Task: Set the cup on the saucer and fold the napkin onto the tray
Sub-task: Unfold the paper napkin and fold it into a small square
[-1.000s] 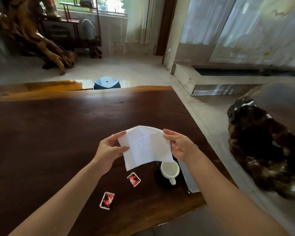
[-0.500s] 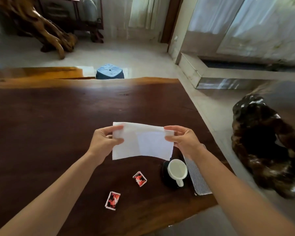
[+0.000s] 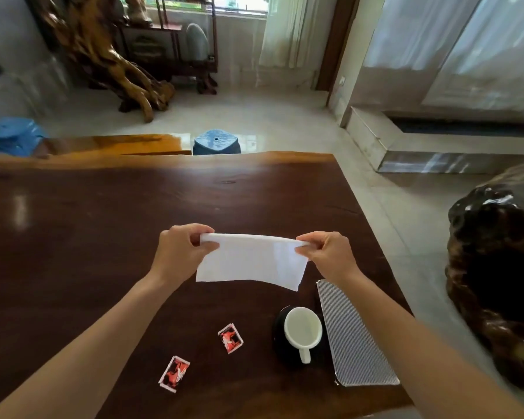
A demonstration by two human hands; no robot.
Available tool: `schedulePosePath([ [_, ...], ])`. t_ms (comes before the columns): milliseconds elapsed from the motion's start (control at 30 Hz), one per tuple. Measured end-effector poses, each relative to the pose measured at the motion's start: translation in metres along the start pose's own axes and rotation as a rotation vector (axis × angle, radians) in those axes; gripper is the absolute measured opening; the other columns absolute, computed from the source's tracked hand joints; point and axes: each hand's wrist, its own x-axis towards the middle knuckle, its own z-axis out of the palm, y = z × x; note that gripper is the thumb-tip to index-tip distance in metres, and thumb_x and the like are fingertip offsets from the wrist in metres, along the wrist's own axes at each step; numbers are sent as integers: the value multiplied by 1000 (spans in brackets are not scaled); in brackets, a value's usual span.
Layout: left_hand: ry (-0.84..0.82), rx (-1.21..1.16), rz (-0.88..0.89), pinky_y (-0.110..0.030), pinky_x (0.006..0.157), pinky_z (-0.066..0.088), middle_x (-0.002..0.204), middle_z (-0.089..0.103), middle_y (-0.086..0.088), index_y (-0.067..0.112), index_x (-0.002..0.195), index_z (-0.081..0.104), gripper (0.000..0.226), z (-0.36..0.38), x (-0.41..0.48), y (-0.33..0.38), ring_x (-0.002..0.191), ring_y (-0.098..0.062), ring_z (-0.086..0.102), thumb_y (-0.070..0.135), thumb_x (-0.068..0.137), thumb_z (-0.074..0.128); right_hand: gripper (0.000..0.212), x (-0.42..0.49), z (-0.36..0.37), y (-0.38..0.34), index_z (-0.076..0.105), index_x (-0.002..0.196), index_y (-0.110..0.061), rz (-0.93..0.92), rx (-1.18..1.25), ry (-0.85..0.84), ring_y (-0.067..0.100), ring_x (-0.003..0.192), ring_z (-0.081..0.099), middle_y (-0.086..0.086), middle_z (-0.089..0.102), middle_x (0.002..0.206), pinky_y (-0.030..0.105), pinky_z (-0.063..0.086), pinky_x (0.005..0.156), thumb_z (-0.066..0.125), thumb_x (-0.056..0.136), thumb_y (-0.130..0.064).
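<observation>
A white napkin (image 3: 251, 261) hangs in the air over the dark wooden table (image 3: 103, 222), folded over along its top edge. My left hand (image 3: 179, 252) pinches its top left corner and my right hand (image 3: 330, 255) pinches its top right corner. Below them a white cup (image 3: 302, 329) stands on a black saucer (image 3: 279, 334), handle toward me. A silver ribbed tray (image 3: 354, 343) lies just right of the saucer, partly under my right forearm.
Two small red packets, one (image 3: 230, 338) left of the saucer and one (image 3: 174, 373) nearer the front edge, lie on the table. A dark carved stump (image 3: 496, 267) stands off the table's right side. A blue stool (image 3: 217, 142) sits beyond the far edge.
The napkin went from a loose hanging sheet to a flat strip folded at the top, stretched between both hands. My hands moved apart and away from the cup.
</observation>
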Motion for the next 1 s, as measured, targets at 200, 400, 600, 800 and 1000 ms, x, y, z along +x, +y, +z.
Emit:
schedulePosePath([
  [200,67,50,8,-6,58,45,83,78,1,13,94,81,19,20,-4,36,71,-6,69,23,78,85,18,11,-43,29,79,102,-10,-80,91,-30,9,68,69,0,76,84,27,63,64,78,86,-16],
  [400,108,15,-35,-4,60,49,76,74,5,14,89,81,19,28,-7,58,70,16,65,25,75,87,27,22,-69,42,79,107,-10,-175,108,-20,-3,61,60,-14,66,73,11,51,65,82,80,-8],
  [600,135,41,-22,-7,57,50,75,73,4,13,87,80,19,25,-8,77,69,-7,71,27,75,87,14,32,-79,37,79,100,-6,-266,47,50,-13,62,62,-6,69,78,2,45,63,76,87,-10],
  [800,8,12,-133,-21,61,49,77,74,5,21,83,79,16,16,-5,89,75,-11,68,35,76,85,11,37,-82,35,75,101,-10,-248,80,2,10,76,64,0,70,90,15,55,70,68,94,-15],
  [1000,-308,-784,-611,-47,88,58,105,77,-16,6,107,73,58,12,-5,108,97,-29,73,50,71,80,16,36,-77,24,55,95,-23,-78,400,-124,21,79,57,6,61,90,33,51,64,44,106,-26],
])
